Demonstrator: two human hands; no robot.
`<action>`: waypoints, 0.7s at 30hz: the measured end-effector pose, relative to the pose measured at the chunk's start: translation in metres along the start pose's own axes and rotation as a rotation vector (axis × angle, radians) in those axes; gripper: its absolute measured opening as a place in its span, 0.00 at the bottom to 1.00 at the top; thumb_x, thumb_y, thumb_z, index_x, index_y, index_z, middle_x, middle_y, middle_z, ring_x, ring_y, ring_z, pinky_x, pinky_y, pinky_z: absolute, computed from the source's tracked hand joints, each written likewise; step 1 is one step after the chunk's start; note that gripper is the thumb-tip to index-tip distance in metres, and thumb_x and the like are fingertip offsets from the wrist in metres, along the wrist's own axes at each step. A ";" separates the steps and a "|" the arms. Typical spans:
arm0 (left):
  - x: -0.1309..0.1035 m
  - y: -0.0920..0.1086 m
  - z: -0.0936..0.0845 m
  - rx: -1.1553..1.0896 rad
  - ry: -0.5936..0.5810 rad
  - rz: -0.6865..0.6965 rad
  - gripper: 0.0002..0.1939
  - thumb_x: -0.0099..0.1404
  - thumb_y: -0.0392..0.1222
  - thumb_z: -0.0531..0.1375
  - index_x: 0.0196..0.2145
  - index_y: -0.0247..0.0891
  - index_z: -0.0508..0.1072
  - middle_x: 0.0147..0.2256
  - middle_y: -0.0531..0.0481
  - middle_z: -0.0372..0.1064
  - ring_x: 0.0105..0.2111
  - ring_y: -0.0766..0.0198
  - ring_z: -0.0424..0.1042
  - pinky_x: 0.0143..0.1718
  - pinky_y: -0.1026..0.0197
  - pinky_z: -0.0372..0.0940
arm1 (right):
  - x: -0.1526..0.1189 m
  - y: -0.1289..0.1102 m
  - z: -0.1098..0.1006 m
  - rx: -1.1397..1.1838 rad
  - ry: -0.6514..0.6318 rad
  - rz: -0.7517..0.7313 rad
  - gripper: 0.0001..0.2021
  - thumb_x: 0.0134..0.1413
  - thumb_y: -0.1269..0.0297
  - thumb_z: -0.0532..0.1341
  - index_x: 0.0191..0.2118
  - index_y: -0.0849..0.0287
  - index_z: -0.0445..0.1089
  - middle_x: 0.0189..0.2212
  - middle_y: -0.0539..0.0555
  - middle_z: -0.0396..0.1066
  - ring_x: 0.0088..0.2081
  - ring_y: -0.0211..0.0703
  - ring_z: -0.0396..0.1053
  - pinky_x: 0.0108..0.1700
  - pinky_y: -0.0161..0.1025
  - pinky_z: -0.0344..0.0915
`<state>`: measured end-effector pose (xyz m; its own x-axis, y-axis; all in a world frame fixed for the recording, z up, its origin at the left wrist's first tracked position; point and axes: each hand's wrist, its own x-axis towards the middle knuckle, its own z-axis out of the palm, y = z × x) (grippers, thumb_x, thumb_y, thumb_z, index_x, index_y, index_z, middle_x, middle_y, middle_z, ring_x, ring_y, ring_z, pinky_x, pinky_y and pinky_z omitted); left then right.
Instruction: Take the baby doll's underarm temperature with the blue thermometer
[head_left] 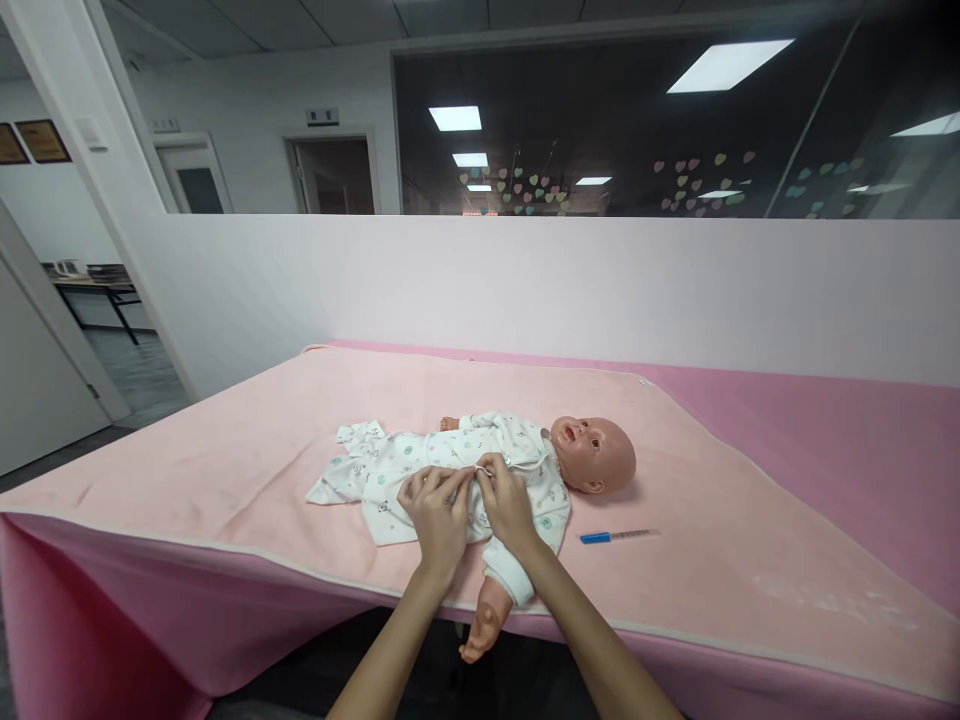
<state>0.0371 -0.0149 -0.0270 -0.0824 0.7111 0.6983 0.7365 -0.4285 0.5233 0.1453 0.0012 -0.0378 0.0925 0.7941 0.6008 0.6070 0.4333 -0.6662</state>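
A baby doll [596, 455] lies on its back on the peach cloth, head to the right, dressed in a white printed baby garment [390, 515]. Over the front of the garment, my left hand [441, 515] and my right hand [506, 500] meet with fingertips pinched close together. A thin white fabric tie [484, 469] shows between them, and both hands grip it; its ends are partly hidden by the fingers. Beneath my right wrist, the doll's near arm [489, 615] sticks out of its sleeve and hangs past the table's front edge.
A thermometer with a blue end [616, 537] lies right of the doll's body. The peach cloth [247, 430] covers a pink cloth [787, 430] on the table. Behind stands a white half wall [525, 290] with glass above. A door [45, 370] is at the left.
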 end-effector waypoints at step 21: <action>0.000 -0.002 0.001 0.044 -0.080 -0.015 0.12 0.63 0.41 0.52 0.40 0.47 0.74 0.34 0.49 0.69 0.39 0.57 0.61 0.42 0.52 0.50 | -0.001 -0.006 -0.005 -0.011 0.011 -0.050 0.08 0.53 0.66 0.51 0.36 0.57 0.66 0.24 0.49 0.71 0.24 0.39 0.68 0.27 0.33 0.60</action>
<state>0.0365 -0.0131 -0.0285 -0.0416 0.7603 0.6483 0.7644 -0.3936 0.5107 0.1456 -0.0042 -0.0320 0.0700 0.7667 0.6382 0.6200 0.4678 -0.6299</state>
